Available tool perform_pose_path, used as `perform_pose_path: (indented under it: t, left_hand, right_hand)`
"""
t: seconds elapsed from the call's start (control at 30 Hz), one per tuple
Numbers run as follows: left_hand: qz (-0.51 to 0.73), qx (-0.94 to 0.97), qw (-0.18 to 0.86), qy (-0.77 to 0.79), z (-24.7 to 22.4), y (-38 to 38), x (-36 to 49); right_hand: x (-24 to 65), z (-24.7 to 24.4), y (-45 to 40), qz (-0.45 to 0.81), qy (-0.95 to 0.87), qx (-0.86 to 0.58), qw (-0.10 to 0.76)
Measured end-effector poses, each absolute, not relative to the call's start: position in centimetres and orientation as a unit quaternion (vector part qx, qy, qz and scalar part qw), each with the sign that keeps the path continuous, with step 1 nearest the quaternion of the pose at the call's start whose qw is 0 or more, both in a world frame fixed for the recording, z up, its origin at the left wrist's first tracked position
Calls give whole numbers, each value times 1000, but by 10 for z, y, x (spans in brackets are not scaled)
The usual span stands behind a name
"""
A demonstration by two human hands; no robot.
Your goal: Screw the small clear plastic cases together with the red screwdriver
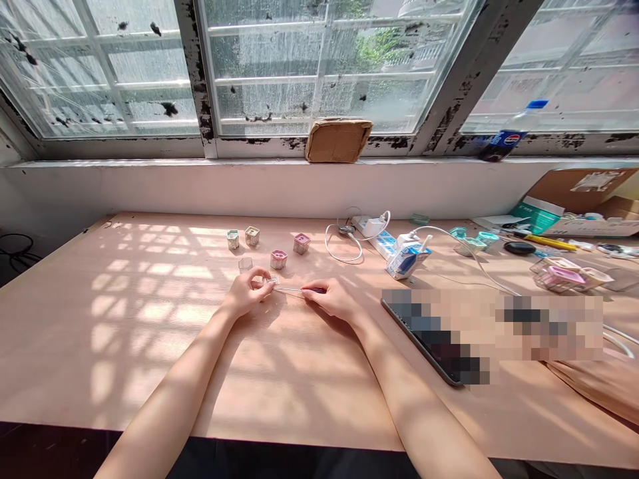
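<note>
My left hand [246,293] is closed, pinching a small clear plastic piece [272,281] between thumb and fingers. In my right hand [329,297] is a small screwdriver [289,289] with a thin metal shaft and dark handle. Its shaft points left, its tip at the clear piece; whether they touch I cannot tell. Just beyond my left hand stands a clear little box [245,265]. Further back are small clear boxes with coloured tops: a green one [233,239], a beige one [252,235], a pink one [278,259] and another pink one [301,243].
A power strip [382,241] with white cables and a small carton [407,258] stand right of centre. A dark phone [424,342] lies by my right forearm. More coloured boxes [564,276], a yellow cutter [549,242] and an open cardboard box [599,216] are at the right.
</note>
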State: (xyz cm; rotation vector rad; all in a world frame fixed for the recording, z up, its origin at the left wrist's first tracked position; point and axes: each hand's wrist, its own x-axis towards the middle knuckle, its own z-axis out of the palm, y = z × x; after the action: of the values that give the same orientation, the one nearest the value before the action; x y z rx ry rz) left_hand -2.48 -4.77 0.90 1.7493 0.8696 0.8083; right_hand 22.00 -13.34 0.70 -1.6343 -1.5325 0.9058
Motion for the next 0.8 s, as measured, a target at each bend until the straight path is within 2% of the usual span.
perform_pose_path:
  t: [0.43, 0.67, 0.8]
  left_hand:
    - [331, 724, 490, 356, 7, -47, -25]
    - [331, 726, 486, 356, 7, -46, -25]
    - [330, 727, 485, 357, 7, -46, -26]
  right_hand:
    - [220, 6, -133, 350, -596, -625, 361]
    - [217, 4, -131, 316, -587, -635, 391]
    - [216, 5, -131, 319, -591, -637, 378]
